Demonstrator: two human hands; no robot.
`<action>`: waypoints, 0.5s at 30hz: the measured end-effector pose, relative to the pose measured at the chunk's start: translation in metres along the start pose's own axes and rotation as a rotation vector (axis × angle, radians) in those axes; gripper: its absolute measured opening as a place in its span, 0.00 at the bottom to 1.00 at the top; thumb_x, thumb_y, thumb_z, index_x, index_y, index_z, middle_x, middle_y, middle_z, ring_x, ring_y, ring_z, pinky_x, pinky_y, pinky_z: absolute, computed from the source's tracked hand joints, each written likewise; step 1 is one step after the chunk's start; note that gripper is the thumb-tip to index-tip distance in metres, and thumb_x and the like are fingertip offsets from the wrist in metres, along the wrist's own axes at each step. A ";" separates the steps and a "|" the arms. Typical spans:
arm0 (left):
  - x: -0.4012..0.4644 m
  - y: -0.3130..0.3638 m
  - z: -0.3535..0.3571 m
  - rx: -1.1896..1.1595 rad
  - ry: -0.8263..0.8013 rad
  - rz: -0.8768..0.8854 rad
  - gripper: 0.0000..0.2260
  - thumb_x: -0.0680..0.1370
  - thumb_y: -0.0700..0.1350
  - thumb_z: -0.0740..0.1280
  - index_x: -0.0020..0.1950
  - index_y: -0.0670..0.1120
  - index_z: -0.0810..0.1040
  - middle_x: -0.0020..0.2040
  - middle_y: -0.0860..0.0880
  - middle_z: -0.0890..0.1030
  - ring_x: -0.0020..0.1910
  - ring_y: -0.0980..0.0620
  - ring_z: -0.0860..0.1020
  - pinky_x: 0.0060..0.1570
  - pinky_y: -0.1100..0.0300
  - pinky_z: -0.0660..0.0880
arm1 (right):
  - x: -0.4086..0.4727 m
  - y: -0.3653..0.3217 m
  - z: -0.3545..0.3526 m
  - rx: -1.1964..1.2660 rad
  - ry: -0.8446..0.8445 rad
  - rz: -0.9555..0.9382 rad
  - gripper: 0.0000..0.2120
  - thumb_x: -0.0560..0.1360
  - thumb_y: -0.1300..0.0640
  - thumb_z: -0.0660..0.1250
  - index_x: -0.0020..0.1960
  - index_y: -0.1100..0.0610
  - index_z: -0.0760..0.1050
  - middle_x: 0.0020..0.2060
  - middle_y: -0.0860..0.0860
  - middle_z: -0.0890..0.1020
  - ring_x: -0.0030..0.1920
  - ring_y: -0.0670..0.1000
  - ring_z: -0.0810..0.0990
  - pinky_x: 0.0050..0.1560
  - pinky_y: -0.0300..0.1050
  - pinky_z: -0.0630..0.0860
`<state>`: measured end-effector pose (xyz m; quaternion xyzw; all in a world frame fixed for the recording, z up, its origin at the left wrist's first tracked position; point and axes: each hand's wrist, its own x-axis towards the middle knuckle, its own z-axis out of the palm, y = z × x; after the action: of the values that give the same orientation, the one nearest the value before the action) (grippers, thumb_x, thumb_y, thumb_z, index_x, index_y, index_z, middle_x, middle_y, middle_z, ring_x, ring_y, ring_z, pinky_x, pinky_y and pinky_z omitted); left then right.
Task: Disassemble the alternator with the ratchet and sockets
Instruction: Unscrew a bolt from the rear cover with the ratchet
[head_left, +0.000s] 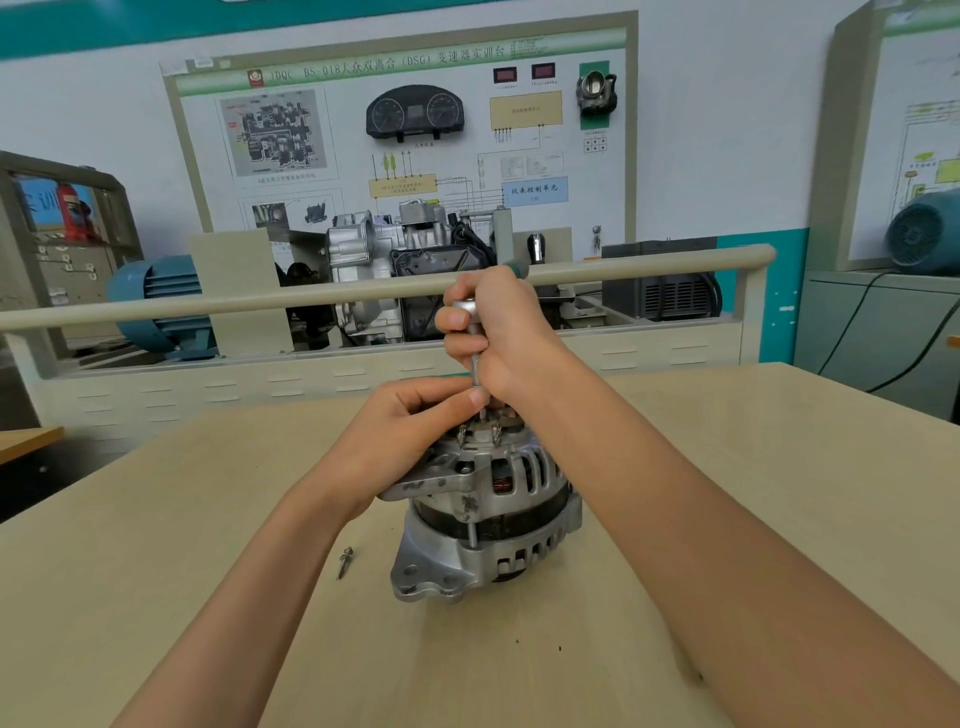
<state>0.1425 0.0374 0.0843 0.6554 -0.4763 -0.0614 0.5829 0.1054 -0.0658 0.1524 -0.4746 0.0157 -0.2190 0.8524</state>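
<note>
A silver alternator (488, 512) stands upright in the middle of the wooden table (753, 467). Over its top, a ratchet (466, 307) with a thin extension shaft (476, 366) points straight down into the rear end of the alternator. My right hand (498, 332) grips the ratchet head from above; a green handle end pokes out behind it. My left hand (415, 421) rests on the alternator's top left and pinches the lower part of the shaft between thumb and fingers. The socket tip is hidden behind my fingers.
A loose bolt (344, 561) lies on the table just left of the alternator. Behind the table runs a beige rail (260, 304) with a gearbox training stand (410, 270) and a display board (405, 130). Blue motors sit at far left and far right.
</note>
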 end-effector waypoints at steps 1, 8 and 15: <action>0.000 0.000 0.000 0.006 -0.008 -0.002 0.10 0.71 0.53 0.66 0.49 0.58 0.84 0.50 0.57 0.84 0.53 0.61 0.80 0.48 0.74 0.72 | -0.001 0.000 0.000 -0.001 -0.030 0.020 0.13 0.77 0.67 0.48 0.36 0.57 0.63 0.27 0.50 0.67 0.15 0.43 0.63 0.14 0.32 0.52; -0.001 0.001 -0.001 0.013 0.001 -0.039 0.12 0.71 0.51 0.67 0.51 0.51 0.84 0.49 0.54 0.85 0.50 0.59 0.82 0.46 0.73 0.73 | -0.005 -0.003 -0.004 0.107 -0.201 0.123 0.11 0.76 0.68 0.49 0.39 0.57 0.64 0.21 0.46 0.68 0.15 0.42 0.61 0.14 0.32 0.51; -0.001 0.001 0.000 0.096 0.045 -0.024 0.18 0.77 0.40 0.65 0.33 0.60 0.84 0.33 0.57 0.84 0.32 0.64 0.80 0.34 0.73 0.73 | -0.006 0.023 0.012 0.043 0.309 -0.438 0.07 0.80 0.63 0.48 0.54 0.61 0.63 0.34 0.56 0.71 0.16 0.42 0.68 0.18 0.32 0.63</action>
<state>0.1413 0.0388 0.0846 0.6894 -0.4575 -0.0306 0.5608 0.1111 -0.0433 0.1387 -0.4096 0.0379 -0.4681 0.7821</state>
